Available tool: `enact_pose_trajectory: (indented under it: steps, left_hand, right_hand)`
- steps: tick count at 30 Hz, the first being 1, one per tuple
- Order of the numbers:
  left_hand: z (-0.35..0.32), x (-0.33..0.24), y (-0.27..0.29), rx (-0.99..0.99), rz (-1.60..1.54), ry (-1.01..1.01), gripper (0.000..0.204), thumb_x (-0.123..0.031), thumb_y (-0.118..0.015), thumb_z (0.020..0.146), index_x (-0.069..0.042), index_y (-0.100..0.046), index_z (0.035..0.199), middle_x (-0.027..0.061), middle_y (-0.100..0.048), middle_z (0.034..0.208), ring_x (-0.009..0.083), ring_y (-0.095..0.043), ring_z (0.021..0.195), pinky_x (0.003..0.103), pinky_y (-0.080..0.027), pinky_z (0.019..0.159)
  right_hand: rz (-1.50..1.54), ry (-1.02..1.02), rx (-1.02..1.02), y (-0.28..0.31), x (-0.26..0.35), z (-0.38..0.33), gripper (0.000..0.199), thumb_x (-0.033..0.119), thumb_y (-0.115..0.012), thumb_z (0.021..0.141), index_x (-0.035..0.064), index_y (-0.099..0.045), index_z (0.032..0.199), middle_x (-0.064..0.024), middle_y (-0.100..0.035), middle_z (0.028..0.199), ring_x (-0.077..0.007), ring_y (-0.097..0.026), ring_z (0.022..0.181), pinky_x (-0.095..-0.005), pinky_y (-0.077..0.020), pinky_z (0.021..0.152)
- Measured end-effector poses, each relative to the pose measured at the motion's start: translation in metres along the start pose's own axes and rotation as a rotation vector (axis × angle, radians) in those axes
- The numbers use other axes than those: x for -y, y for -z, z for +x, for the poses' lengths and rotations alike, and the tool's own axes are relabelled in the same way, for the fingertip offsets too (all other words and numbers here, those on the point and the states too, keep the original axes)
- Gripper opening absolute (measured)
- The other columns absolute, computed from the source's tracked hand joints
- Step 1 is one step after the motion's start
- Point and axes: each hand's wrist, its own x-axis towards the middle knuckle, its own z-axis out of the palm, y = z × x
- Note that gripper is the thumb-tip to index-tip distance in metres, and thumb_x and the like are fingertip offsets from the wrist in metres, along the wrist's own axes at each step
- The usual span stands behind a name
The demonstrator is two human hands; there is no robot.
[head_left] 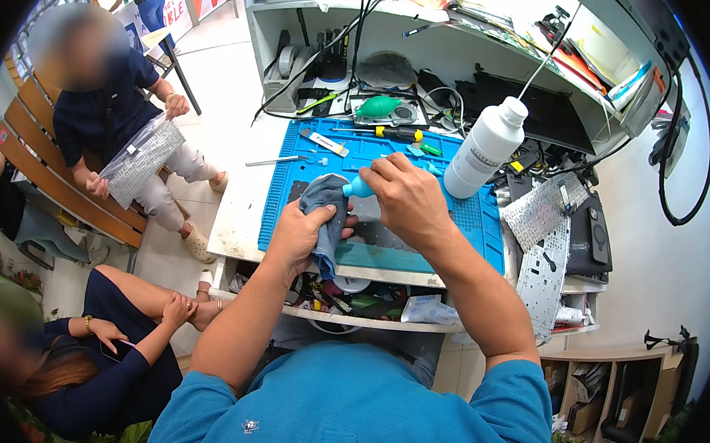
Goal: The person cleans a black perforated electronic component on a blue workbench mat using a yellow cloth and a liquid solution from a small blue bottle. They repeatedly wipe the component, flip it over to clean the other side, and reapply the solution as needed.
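Note:
A crumpled blue-grey cloth [323, 207] is in my left hand [298, 236], whose fingers and thumb are closed around it over the mat. My right hand [406, 194] grips a small light-blue piece [358, 188], perhaps a cap or small bottle; its tip meets the cloth's upper edge, and my fingers hide the rest. Under my hands a dark flat panel [379, 233] lies on the blue work mat [294, 147]. Just beyond my right hand stands a white plastic bottle [483, 152] with a long thin spout.
On the mat are a yellow-and-black screwdriver [398, 133] and metal tweezers [277, 161]; a green air blower [378, 107] lies behind. Silvery keyboard plates [547, 210] crowd the right side. An open drawer [365, 314] holds clutter below. Two people sit at the left.

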Motion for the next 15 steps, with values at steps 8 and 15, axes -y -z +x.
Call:
enact_pose_trajectory:
  steps: [8, 15]
  left_hand:
    - [0.0, 0.0, 0.001, 0.029, 0.005, -0.005, 0.034, -0.001, -0.062, 0.108, 0.008, -0.063, 0.141, 0.0231, -0.077, 0.123, 0.036, -0.082, 0.105, 0.041, -0.072, 0.084]
    - [-0.012, -0.006, 0.019, 0.003, 0.071, 0.02, 0.035, -0.003, -0.064, 0.106, 0.01, -0.064, 0.138, 0.0231, -0.078, 0.118, 0.0315, -0.082, 0.096, 0.039, -0.072, 0.077]
  right_hand:
    - [0.169, -0.123, -0.022, -0.001, 0.001, -0.001, 0.039, 0.003, -0.079, 0.081, 0.006, -0.08, 0.12, -0.0074, -0.076, 0.114, -0.0302, -0.07, 0.11, -0.04, -0.061, 0.091]
    - [0.495, -0.364, -0.091, -0.022, -0.013, 0.024, 0.049, 0.021, -0.096, 0.082, 0.0072, -0.081, 0.127, -0.0118, -0.081, 0.112, -0.0289, -0.071, 0.098, -0.0414, -0.0584, 0.086]
